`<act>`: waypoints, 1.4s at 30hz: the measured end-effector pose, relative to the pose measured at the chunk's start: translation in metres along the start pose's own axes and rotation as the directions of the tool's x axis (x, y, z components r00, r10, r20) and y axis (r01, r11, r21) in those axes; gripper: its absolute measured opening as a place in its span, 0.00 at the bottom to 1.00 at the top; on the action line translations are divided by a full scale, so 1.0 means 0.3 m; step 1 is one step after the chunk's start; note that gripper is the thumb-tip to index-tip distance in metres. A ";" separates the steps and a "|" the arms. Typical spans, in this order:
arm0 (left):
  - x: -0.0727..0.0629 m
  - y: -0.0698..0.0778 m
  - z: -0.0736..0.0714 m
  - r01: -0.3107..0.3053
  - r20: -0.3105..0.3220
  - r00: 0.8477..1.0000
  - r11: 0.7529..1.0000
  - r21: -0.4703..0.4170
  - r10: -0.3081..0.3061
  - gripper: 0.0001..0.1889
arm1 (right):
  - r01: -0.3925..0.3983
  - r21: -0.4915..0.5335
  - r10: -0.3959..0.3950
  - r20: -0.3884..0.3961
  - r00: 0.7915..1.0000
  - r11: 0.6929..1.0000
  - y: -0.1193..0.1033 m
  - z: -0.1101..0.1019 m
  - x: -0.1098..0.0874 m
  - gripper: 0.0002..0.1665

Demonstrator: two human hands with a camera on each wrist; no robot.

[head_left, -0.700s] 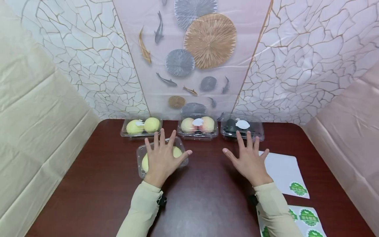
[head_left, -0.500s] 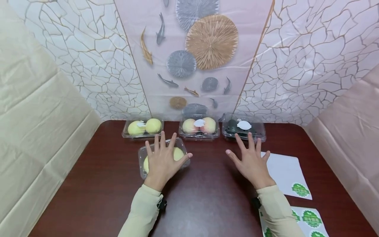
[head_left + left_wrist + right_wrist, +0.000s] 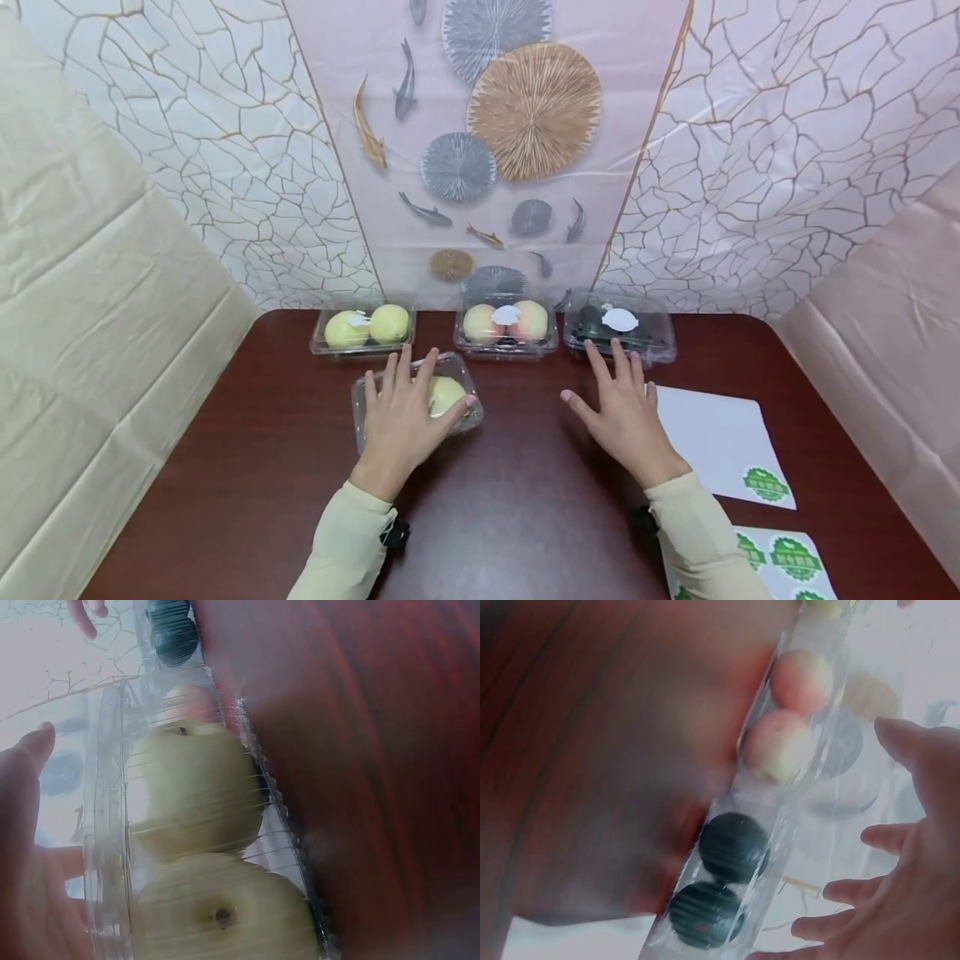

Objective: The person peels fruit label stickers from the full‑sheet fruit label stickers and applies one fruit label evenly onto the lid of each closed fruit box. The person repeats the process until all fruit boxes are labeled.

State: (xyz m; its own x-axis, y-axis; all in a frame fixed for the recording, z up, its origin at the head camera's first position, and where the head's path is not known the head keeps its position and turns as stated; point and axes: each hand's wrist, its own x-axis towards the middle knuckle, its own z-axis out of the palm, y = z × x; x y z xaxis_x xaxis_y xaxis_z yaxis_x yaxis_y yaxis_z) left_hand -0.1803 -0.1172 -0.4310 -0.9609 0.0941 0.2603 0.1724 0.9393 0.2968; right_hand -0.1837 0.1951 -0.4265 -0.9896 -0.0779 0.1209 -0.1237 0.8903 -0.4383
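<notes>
A clear lidded plastic box [image 3: 359, 408] with two pale yellow round fruits [image 3: 199, 791] lies at a slant on the table, left of the middle. My left hand [image 3: 401, 425] is over it, fingers spread, covering much of the box in the head view; in the left wrist view its thumb and fingers show beyond the lid's edge. My right hand [image 3: 626, 425] hovers over the table with fingers spread and nothing in them. Its fingertips overlap the front of a clear box [image 3: 660, 342] of dark green round fruits [image 3: 733, 847] in the head view.
Along the back edge stand boxes of yellow fruits [image 3: 389, 323] and peaches [image 3: 530, 321], in line with the dark-fruit box, each with a white label on its lid. At right lie a white sheet [image 3: 708, 433] bearing one green sticker and another sheet [image 3: 795, 558] with several.
My left hand has slid slightly left and down over the box, baring more of the right-hand fruit. My right hand has shifted a little left, its fingers closer together.
</notes>
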 end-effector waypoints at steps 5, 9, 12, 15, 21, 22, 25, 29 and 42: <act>-0.010 -0.007 -0.014 -0.030 -0.078 0.997 0.992 -0.126 0.020 0.40 | 0.052 0.055 -0.050 -0.036 0.998 0.997 -0.038 -0.002 -0.011 0.49; -0.020 -0.031 -0.024 -0.049 -0.146 0.989 0.983 -0.175 0.024 0.34 | 0.070 0.136 -0.065 -0.043 0.997 0.988 -0.070 0.007 -0.012 0.45; -0.031 -0.059 -0.028 -0.020 -0.141 0.990 0.986 -0.166 -0.003 0.34 | 0.078 0.202 -0.069 -0.050 0.996 0.976 -0.099 0.026 -0.007 0.41; -0.037 -0.092 -0.029 0.030 -0.095 0.994 0.986 -0.163 -0.046 0.36 | 0.093 0.267 -0.081 -0.057 0.995 0.959 -0.130 0.051 0.007 0.39; -0.041 -0.132 -0.024 0.112 -0.025 0.993 0.975 -0.190 -0.119 0.41 | 0.110 0.410 -0.110 -0.022 0.994 0.906 -0.192 0.105 0.026 0.37; -0.042 -0.135 -0.023 0.120 -0.018 0.992 0.973 -0.196 -0.126 0.42 | 0.113 0.426 -0.118 -0.016 0.993 0.898 -0.202 0.115 0.028 0.37; -0.041 -0.140 -0.015 0.122 -0.010 0.992 0.967 -0.222 -0.127 0.42 | 0.114 0.474 -0.139 0.017 0.990 0.873 -0.236 0.146 0.038 0.35; -0.039 -0.143 -0.008 0.102 -0.013 0.994 0.960 -0.261 -0.109 0.41 | 0.079 0.549 -0.144 0.077 0.987 0.832 -0.280 0.185 0.055 0.34; -0.047 -0.161 -0.002 0.070 0.004 0.997 0.954 -0.292 -0.072 0.35 | -0.049 0.637 -0.117 0.217 0.969 0.769 -0.347 0.281 0.073 0.43</act>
State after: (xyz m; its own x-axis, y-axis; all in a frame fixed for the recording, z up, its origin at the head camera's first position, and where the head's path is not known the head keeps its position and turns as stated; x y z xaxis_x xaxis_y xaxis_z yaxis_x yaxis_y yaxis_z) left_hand -0.1751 -0.1641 -0.4485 -0.9717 0.0273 0.2348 0.1603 0.8063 0.5694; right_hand -0.1987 0.0631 -0.4532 -0.9605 -0.2772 -0.0243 -0.0931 0.4024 -0.9107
